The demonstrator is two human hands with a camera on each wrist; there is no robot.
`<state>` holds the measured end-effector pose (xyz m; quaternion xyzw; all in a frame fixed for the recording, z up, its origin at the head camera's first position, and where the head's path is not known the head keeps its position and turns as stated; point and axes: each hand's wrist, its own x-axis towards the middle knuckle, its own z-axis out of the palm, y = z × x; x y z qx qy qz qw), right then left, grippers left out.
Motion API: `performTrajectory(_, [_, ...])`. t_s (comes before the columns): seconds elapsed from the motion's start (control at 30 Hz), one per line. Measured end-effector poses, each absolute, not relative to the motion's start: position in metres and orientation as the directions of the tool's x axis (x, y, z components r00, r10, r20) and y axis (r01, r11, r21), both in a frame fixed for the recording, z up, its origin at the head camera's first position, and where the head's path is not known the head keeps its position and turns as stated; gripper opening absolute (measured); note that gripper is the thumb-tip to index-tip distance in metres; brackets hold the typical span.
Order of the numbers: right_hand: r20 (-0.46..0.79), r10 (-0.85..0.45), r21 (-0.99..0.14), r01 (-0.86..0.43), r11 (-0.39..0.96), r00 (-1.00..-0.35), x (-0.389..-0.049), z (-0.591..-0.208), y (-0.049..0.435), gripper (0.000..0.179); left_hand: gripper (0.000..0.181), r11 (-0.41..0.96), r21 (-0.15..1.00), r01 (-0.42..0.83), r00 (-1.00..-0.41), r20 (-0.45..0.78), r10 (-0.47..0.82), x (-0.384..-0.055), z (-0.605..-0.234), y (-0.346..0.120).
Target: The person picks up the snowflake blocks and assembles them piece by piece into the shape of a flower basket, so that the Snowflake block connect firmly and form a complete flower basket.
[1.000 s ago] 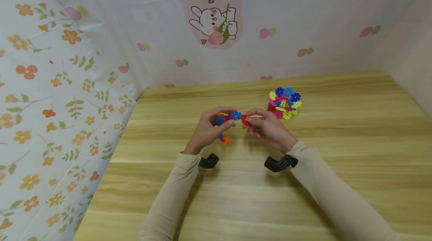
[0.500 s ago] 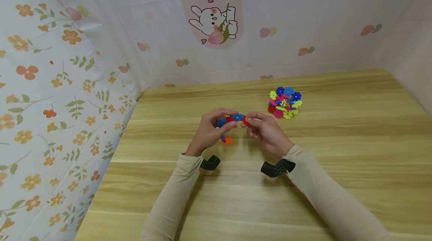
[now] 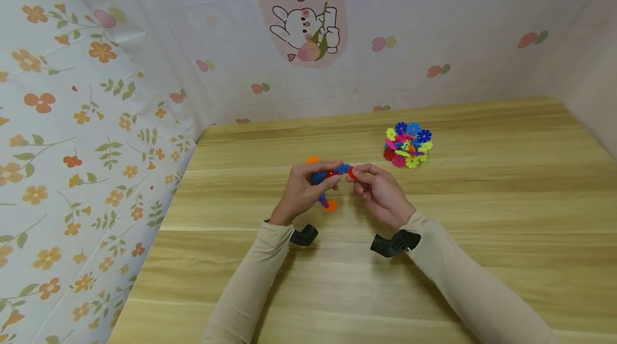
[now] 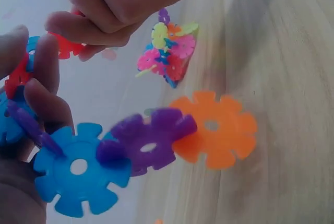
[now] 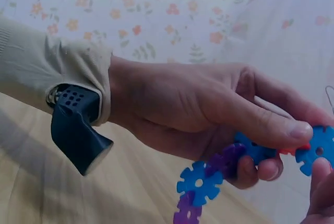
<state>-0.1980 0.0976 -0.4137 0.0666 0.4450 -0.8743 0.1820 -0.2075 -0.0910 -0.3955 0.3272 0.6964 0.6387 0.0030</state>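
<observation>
My left hand (image 3: 301, 191) pinches a linked chain of notched plastic snowflake discs between thumb and fingers. In the head view its blue disc (image 3: 343, 168) pokes out past the fingertips. A red disc (image 3: 352, 173) meets that blue one, pinched by the thumb and fingers of my right hand (image 3: 385, 196). Fingers hide how deep their slots sit. Below the left hand the chain runs on in the left wrist view: a blue disc (image 4: 60, 174), a purple disc (image 4: 133, 135) and an orange disc (image 4: 235, 130) at the end. Another orange disc (image 3: 313, 159) shows beyond the left hand.
A many-coloured cluster of joined snowflake discs (image 3: 407, 146) stands on the wooden table (image 3: 482, 199), back right of my hands. A white printed cloth (image 3: 217, 38) hangs behind the table and along the left side. Black wrist mounts (image 3: 395, 243) stick out under both wrists.
Both hands have come closer together, and the red disc has moved from the blue disc's edge to overlap it more. The left hand has shifted slightly right and toward me with the chain.
</observation>
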Motion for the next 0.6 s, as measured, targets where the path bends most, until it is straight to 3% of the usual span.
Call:
performTrajectory(0.3, [-0.293,-0.273,-0.673,0.400,-0.622,-0.916,-0.195,-0.412,0.089,0.008,0.029,0.041,0.855,0.518,-0.771,0.445,0.455,-0.209,-0.394,-0.094])
performTrajectory(0.6, [-0.267,-0.376,-0.862,0.395,-0.319,-0.887,-0.218,-0.417,0.090,0.021,0.031,0.045,0.888,0.458,-0.821,0.403,0.405,-0.210,-0.380,-0.112])
